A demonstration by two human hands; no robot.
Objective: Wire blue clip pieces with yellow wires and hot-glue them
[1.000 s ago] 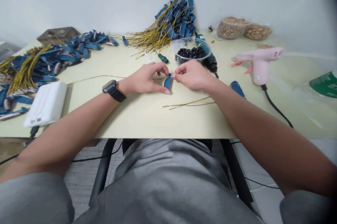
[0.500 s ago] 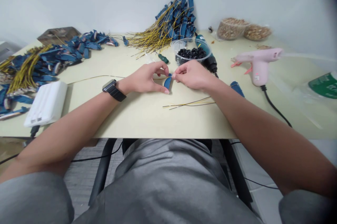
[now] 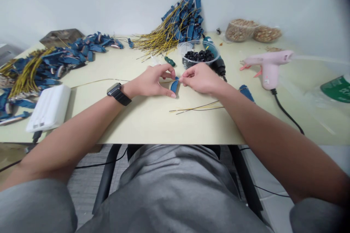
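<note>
A small curved blue piece [image 3: 174, 86] with a thin wire at its upper end is between my hands, just over the table. My left hand [image 3: 153, 81], wearing a black watch [image 3: 119, 93], spans it, index fingertip at the upper end and thumb at the lower end. The thin yellow-and-black wire [image 3: 101, 79] runs from the left, behind this hand, towards the piece. My right hand [image 3: 201, 79] is closed in a pinch on the wire at the piece's upper end; the exact contact is hidden by the fingertips.
Blue pieces with yellow wires are heaped at the left [image 3: 54, 59] and against the wall [image 3: 188, 18]. A clear tub [image 3: 216, 59] holds small black parts. A pink glue gun [image 3: 269, 63], a white power bank [image 3: 49, 109], loose wires [image 3: 197, 108] and bagged pellets [image 3: 240, 30] lie around.
Almost nothing differs. Both hands stay at the blue piece, and the view has shifted very slightly.
</note>
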